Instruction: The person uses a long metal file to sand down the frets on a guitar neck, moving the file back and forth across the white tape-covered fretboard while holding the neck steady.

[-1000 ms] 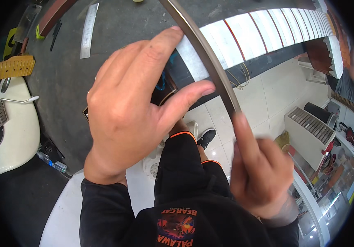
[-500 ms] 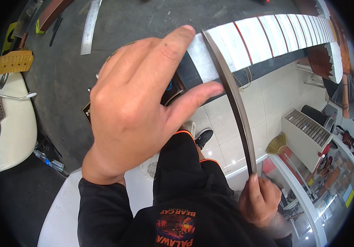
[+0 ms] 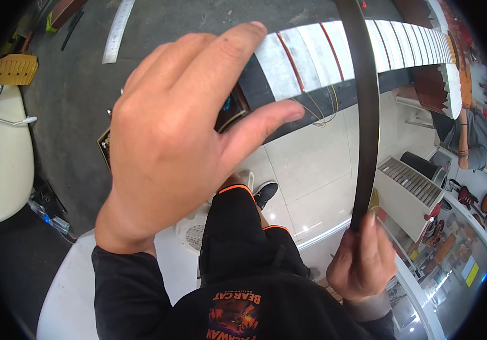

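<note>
Ruler (image 3: 118,31) on dark bench (image 3: 192,14), beyond the left hand and to its left. Left hand (image 3: 164,124): palm down, thumb and fingers spread wide, gripping nothing visible; contact underneath can't be told. Taped neck (image 3: 316,54) starts just right of its fingertips: pale strips along the visible length, red-brown lines (image 3: 332,51) bare between several. Masking looks done. Long metal bar (image 3: 368,113) crosses above the neck, ahead of right hand (image 3: 362,263), closed round its near end. Lines worked, lines left: can't judge.
</note>
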Demonstrator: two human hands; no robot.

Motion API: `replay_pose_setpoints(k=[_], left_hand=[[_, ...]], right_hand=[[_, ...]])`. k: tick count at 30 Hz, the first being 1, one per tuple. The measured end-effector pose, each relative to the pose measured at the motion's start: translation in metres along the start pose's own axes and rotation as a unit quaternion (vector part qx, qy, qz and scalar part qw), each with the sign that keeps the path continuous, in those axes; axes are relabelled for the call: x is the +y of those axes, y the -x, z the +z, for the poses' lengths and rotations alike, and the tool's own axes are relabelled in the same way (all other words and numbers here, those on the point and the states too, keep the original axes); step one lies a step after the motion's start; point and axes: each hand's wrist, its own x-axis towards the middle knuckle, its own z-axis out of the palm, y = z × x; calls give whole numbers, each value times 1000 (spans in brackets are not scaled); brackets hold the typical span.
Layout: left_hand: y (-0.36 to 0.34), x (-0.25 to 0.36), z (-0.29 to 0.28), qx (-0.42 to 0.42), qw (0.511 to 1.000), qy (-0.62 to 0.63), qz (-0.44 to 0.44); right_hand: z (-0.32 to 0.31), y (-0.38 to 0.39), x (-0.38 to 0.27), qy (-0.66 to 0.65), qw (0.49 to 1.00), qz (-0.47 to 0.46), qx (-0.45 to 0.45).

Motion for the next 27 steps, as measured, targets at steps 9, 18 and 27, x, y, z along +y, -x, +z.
replay_pose_setpoints(k=[9,18,27], left_hand=[[-9,10,-9,12,999,-35,27],[-37,27,-26,-148,988,-1,-39],[-46,17,-30,-197,979,12,-54]], right_hand=[[-8,63,3,-51,995,62,-63],[-5,66,5,-54,997,24,-51],[-8,65,6,-41,998,22,-51]])
